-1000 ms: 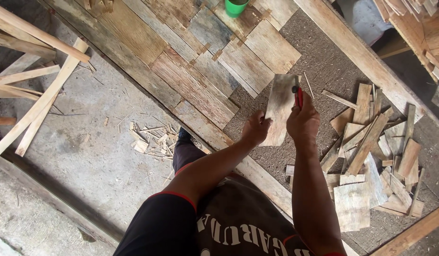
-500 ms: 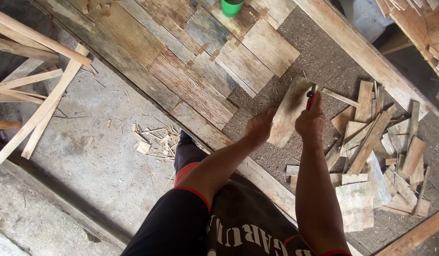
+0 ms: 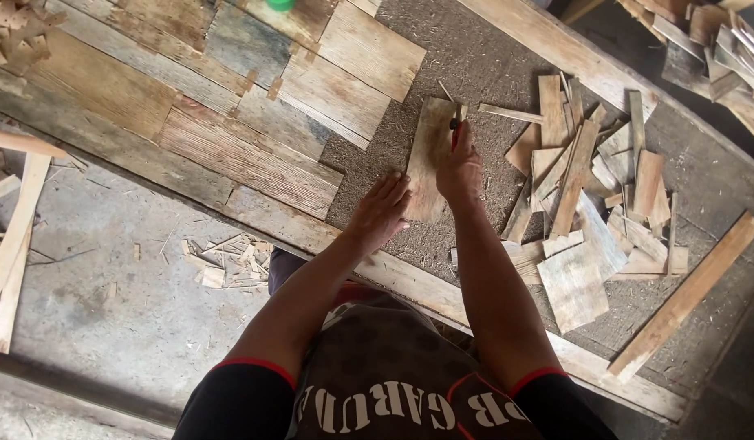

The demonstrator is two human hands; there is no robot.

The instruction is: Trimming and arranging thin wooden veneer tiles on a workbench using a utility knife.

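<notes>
My left hand (image 3: 383, 213) lies flat on the lower edge of a wood piece (image 3: 428, 159), my right hand (image 3: 461, 169) grips a red-handled tool (image 3: 455, 130) on its right side. Offcut pile (image 3: 593, 204) sits just right, fitted planks (image 3: 255, 122) to the left.

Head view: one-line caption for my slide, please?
Left hand steadies a wood plank on the particle board while the right hand holds a red-handled tool at its edge.
</notes>
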